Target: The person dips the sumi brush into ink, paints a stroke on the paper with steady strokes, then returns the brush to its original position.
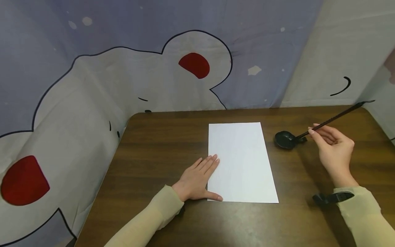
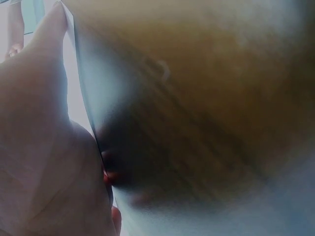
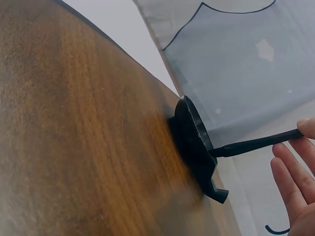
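Rested L hand (image 1: 195, 180), w/ thumb spread wide, on L edge of white paper (image 1: 243, 164), mostly btwn hands. Pinched dark brush (image 1: 337, 118) w/ thumb & fingertips of R hand (image 1: 337, 152), above brown tbl (image 1: 157, 144). Held its lower end in black dish (image 1: 284, 140), just L of R hand

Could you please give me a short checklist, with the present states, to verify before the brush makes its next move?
1. Left hand rests on the left side of the paper: ok.
2. Paper's upper face has no visible marks: ok.
3. Right hand holds the brush by its handle: ok.
4. Black dish sits on the table, apart from the paper: ok.
5. Brush tip carries ink: cannot tell, the tip is not clearly visible.
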Demonstrator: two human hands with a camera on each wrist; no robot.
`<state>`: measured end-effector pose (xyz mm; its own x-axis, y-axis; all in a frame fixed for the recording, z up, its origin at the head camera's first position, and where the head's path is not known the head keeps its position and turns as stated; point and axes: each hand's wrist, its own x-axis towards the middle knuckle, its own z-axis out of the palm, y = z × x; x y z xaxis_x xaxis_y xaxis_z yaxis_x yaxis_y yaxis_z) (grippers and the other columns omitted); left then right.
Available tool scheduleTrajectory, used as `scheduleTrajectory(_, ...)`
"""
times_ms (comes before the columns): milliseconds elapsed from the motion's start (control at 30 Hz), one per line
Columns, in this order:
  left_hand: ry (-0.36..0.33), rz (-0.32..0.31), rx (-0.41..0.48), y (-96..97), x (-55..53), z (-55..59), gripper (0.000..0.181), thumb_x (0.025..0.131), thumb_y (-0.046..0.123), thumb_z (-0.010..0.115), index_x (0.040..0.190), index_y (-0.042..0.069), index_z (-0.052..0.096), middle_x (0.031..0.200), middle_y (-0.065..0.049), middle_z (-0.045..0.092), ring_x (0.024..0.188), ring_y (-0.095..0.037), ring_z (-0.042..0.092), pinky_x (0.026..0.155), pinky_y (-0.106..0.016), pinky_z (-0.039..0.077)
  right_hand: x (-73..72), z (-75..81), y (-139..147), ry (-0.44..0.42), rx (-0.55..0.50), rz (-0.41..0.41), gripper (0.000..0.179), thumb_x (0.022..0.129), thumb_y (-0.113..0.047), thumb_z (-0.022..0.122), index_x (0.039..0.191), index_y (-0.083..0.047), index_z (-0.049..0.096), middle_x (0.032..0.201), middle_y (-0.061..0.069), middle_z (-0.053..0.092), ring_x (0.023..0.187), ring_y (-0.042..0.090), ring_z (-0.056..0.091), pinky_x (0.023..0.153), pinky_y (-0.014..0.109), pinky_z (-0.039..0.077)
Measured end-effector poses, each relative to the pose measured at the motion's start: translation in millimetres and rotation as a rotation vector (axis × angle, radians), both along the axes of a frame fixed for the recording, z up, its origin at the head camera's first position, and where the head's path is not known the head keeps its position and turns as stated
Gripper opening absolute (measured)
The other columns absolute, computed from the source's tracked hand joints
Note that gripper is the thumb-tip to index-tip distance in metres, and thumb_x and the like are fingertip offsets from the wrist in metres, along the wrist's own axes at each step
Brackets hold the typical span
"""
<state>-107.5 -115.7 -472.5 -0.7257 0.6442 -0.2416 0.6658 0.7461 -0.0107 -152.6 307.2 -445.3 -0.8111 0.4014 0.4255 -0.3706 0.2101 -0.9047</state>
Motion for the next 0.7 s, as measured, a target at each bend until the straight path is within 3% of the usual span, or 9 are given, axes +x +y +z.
scheduleTrajectory(500,0.011,-0.009,-0.012,0.7,0.7,-1.2,0.123,0.079,0.095,0.034,0.164,0.013,0.0,0.17,-0.003,-0.003,0.154,-0.017,-0.001,0.123,-0.037,0.002,2.2,-2.1,2.3,-0.031,0.141,-0.062,0.024,0.089,0.002,0.076,0.111,0.011,0.073,0.102,0.007,0.077,0.083,0.005,0.074,0.073,0.017,0.057)
scheduleTrajectory(700,0.012,-0.01,0.01,0.4,0.9,0.5,0.123,0.079,0.094,0.039,0.165,0.012,0.004,0.17,-0.005,0.0,0.155,-0.018,0.001,0.123,-0.037,0.003,1.6,-0.6,4.6,-0.041,0.172,-0.09,0.024,0.089,0.001,0.077,0.111,0.009,0.074,0.106,0.011,0.076,0.087,0.003,0.073,0.076,0.015,0.056)
